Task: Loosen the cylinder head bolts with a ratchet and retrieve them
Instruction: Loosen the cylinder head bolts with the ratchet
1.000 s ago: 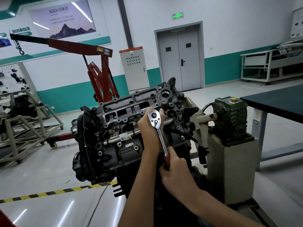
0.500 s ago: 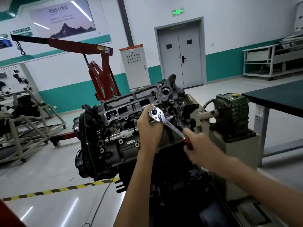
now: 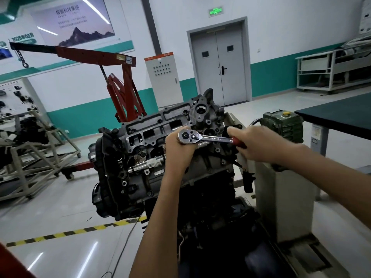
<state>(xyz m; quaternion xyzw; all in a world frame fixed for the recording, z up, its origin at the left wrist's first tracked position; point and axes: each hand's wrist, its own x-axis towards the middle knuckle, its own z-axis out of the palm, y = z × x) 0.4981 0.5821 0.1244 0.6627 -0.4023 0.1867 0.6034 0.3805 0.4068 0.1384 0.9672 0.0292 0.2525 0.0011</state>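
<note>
- The ratchet point(image 3: 202, 138) sits on the cylinder head point(image 3: 152, 133), near its right end and just below the round bore at the upper right corner. Its chrome head faces the camera.
- The handle now lies almost level and points right. A second ago it hung nearly straight down, and half a second ago it slanted to the lower right. The swing runs anticlockwise as seen from here.
- The right hand point(image 3: 255, 143) has travelled up and to the right with the handle. Its fingers are clenched round the red grip, and only a short stretch of red shows at the edge of the fist.
- The left hand point(image 3: 178, 151) has stayed at the ratchet's head through all three frames. Its fingers are curled round and behind the head, steadying it against the casting.
- The socket and the bolt under it are hidden by the left hand, so how far the bolt has backed out cannot be told.
- The right forearm now crosses in front of the green gearbox point(image 3: 283, 125). Earlier it came up from the bottom of the view.
- The engine has not shifted on its stand, and the silver rail across the head's lower edge lies as before.
- The red hoist point(image 3: 120, 93) stands behind the engine.
- The dark tabletop point(image 3: 341, 115) is at the right, and the yellow-black floor tape point(image 3: 80, 230) runs across the lower left.
</note>
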